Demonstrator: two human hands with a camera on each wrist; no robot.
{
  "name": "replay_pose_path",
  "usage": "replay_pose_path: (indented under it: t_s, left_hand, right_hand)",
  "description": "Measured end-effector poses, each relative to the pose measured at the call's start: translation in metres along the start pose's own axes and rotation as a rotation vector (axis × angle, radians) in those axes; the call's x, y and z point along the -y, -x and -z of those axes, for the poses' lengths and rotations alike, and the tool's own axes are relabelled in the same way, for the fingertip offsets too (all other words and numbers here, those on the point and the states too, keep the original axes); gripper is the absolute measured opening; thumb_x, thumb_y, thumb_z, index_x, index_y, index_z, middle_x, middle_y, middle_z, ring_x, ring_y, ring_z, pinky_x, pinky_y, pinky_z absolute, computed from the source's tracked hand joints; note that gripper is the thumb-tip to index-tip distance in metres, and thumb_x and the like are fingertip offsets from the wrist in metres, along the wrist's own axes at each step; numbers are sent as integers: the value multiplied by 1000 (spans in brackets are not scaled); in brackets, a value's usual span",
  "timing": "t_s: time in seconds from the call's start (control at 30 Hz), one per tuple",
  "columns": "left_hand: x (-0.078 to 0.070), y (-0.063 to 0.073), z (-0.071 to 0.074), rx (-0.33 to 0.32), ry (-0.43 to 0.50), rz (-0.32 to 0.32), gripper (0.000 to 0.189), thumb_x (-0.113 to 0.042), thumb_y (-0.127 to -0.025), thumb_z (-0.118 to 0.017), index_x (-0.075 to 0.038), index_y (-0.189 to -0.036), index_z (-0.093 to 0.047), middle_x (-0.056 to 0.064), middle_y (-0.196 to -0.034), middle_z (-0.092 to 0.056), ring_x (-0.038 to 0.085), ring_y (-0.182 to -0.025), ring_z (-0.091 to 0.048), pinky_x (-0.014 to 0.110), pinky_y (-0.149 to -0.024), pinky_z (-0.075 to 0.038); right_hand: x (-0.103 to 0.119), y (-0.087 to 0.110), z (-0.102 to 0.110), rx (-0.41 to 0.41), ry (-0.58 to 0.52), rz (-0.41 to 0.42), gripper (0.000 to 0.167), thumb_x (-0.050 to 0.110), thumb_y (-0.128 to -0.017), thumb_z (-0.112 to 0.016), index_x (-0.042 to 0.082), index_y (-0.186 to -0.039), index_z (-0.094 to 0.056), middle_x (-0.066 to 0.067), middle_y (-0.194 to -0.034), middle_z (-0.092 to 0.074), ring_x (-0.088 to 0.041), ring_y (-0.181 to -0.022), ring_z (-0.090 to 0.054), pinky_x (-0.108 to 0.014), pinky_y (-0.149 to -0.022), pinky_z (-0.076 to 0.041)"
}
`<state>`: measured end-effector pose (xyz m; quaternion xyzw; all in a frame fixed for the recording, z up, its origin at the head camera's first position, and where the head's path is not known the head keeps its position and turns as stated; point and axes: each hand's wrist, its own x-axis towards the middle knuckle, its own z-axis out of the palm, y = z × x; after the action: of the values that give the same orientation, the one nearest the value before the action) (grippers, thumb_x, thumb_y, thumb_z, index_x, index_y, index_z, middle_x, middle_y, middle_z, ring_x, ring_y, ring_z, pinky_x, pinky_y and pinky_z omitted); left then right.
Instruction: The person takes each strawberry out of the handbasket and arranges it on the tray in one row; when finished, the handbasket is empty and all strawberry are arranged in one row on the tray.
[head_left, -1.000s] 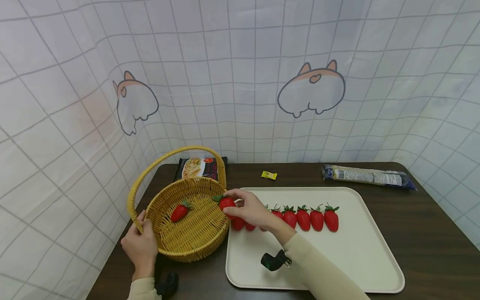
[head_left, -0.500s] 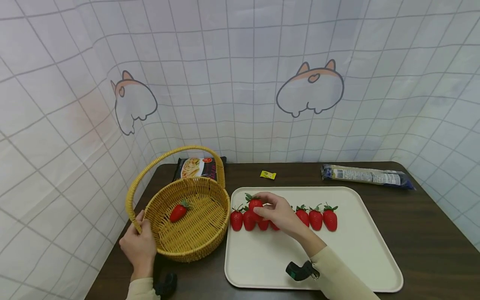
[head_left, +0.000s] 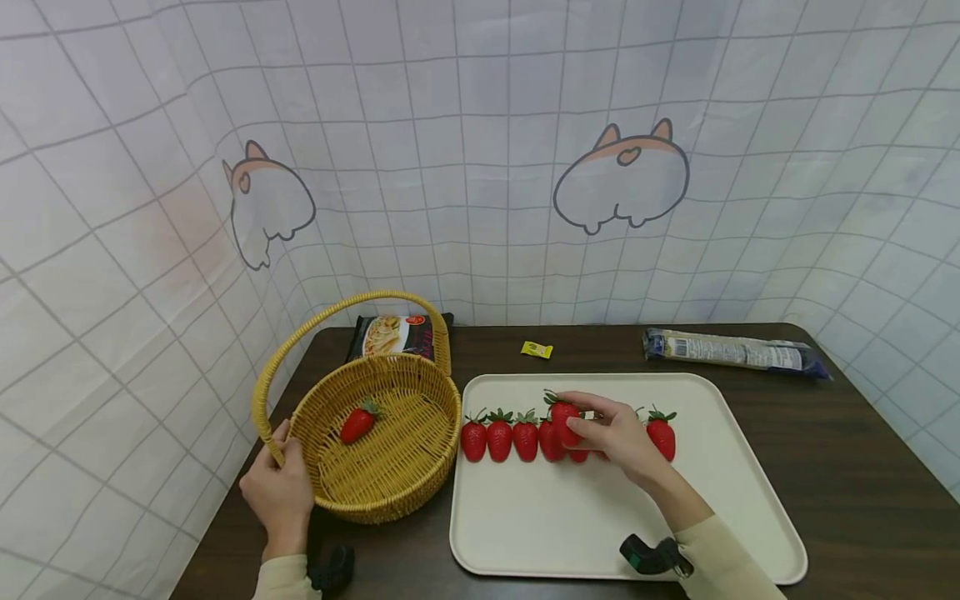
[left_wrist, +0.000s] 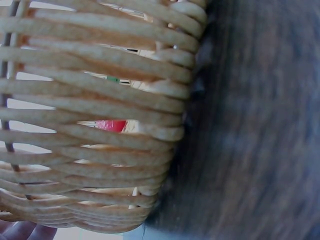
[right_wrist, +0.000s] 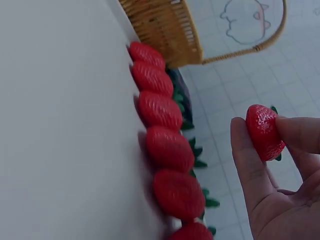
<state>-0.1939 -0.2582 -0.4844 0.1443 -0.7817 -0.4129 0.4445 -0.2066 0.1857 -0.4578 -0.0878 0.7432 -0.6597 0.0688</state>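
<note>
My right hand (head_left: 621, 437) pinches a red strawberry (head_left: 562, 418) with green leaves between thumb and fingers, over a row of strawberries (head_left: 499, 440) on a white tray (head_left: 540, 517). In the right wrist view, the pinched strawberry (right_wrist: 262, 129) stands apart from that row, which partly hides behind the hand in the head view. At the left, my left hand (head_left: 281, 496) grips the yellow woven basket (head_left: 375, 504) where its handle meets the rim. One strawberry (head_left: 357, 423) lies inside the basket. The left wrist view shows mostly the basket's woven side (left_wrist: 100, 110).
A dark food packet (head_left: 397, 336) lies behind the basket. Beyond the tray are a small yellow wrapped sweet (head_left: 536, 350) and a long plastic package (head_left: 731, 350). A white checked curtain (head_left: 480, 167) encloses the dark wooden table (head_left: 862, 433).
From beside the basket rim, my right hand has moved rightward along the row, carrying the strawberry. More of the row's left end now shows. My left hand and the basket have stayed put.
</note>
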Motion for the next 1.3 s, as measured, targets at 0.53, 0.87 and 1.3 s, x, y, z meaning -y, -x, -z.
replay_pose_path:
  t_s: [0.53, 0.87, 1.3]
  left_hand:
    - [0, 1, 2, 7, 12, 16, 28, -9, -93, -54, -3, -111, -74, 12, -107, -73, 0, -37, -15, 20, -38, -17]
    - [-3, 1, 1, 14, 17, 11, 26, -9, -93, -55, 0, -106, -75, 11, -109, -72, 1, -37, -16, 20, -37, -18]
    - [-2, 0, 2, 25, 7, 4, 26, -10, -93, -54, 1, -101, -76, 10, -110, -72, 1, -36, -15, 21, -36, -17]
  right_hand:
    - [-21, 34, 67, -183, 22, -31, 51, 20, -99, -57, 6, -145, -41, -13, -129, -46, -11, -97, -63, -29, -78, -53]
    - [-27, 51, 100, -235, -79, 27, 53, 21, -99, -57, 8, -147, -38, 1, -129, -47, -3, -105, -59, -21, -85, -51]
    - [-42, 63, 130, -375, -131, 26, 59, 18, -94, -65, 9, -147, -41, 5, -120, -50, -2, -98, -61, -20, -77, -53]
